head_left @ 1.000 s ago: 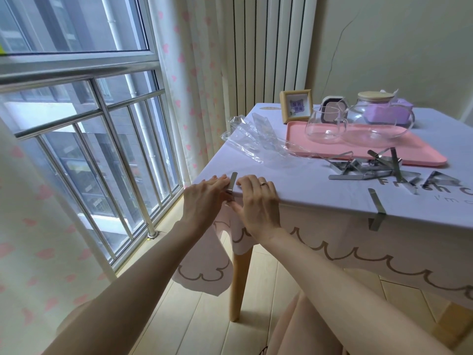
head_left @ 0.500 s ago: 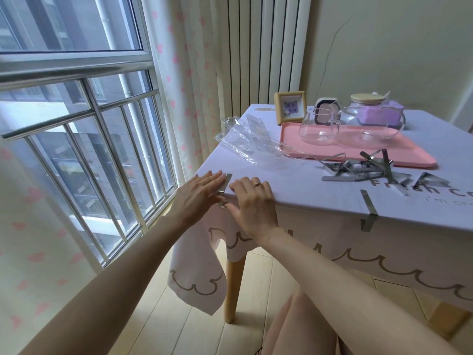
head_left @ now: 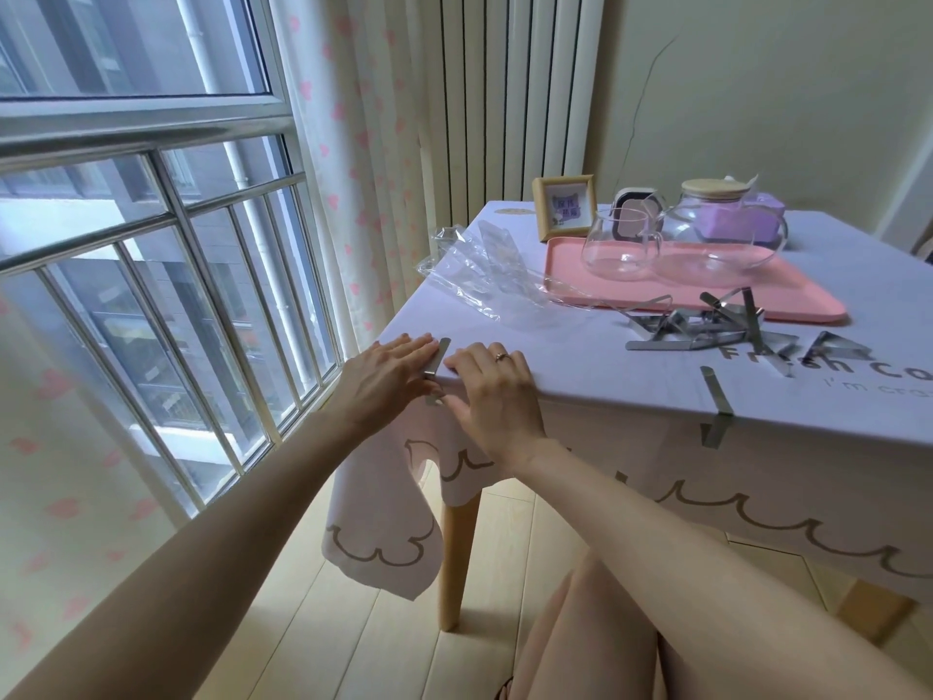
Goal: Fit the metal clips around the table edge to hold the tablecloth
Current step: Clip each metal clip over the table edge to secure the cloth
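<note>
A metal clip [head_left: 438, 358] sits over the near table edge by the left corner, on the pale tablecloth [head_left: 580, 361]. My left hand [head_left: 391, 376] lies flat on its left side, fingers touching it. My right hand [head_left: 497, 396] presses on its right side, thumb under the edge at the clip's lower arm. A second clip [head_left: 716, 411] is fitted over the same edge further right. A pile of loose clips [head_left: 707, 328] lies on the cloth in front of the tray.
A pink tray [head_left: 808, 300] holds a glass cup [head_left: 620, 245] and a glass teapot [head_left: 719, 229]. Crumpled clear plastic wrap [head_left: 479, 270] lies near the left edge; a small picture frame [head_left: 564, 207] stands behind. The window [head_left: 151, 245] and curtain are on the left. The wooden table leg [head_left: 457, 558] stands below.
Both hands stay at the corner clip; the left fingers have flattened out on the cloth beside it. The camera has shifted slightly.
</note>
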Tool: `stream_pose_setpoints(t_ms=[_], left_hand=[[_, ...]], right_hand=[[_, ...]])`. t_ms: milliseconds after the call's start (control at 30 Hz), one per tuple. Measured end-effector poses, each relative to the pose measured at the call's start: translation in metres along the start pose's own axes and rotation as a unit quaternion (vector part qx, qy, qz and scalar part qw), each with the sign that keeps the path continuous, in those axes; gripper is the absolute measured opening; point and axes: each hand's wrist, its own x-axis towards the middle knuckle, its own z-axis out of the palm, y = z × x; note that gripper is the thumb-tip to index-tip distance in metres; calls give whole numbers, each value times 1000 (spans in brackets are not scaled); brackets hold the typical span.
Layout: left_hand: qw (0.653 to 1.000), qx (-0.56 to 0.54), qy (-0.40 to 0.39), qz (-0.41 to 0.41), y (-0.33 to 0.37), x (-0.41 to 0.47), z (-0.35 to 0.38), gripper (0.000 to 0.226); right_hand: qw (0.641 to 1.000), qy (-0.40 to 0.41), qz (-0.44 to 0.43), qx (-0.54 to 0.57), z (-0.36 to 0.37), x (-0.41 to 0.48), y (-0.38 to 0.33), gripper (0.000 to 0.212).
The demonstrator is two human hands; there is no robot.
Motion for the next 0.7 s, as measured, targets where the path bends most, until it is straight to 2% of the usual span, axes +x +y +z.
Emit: stream_pose_setpoints(t_ms=[133, 233, 300, 400, 533, 600, 700], left_hand=[[996, 28, -80, -3, 15, 10, -3, 60], [995, 41, -89, 22, 34, 15, 11, 76], [995, 35, -93, 25, 50, 19, 16, 88], [994, -9, -110, 23, 79, 31, 16, 77], [991, -55, -110, 58, 121, 47, 21, 65], [989, -67, -107, 76, 138, 53, 24, 66], [987, -71, -101, 107, 161, 60, 29, 72]], right_hand=[[993, -47, -15, 103, -20, 5, 17, 31], [993, -63, -10, 100, -39, 6, 43, 32], [994, -49, 6, 95, -55, 2, 66, 24], [997, -25, 63, 46, -77, -2, 108, 18], [978, -77, 184, -53, -102, -7, 165, 28], [972, -109, 199, -62, -112, -12, 184, 30], [971, -149, 181, -49, -120, -17, 196, 22]])
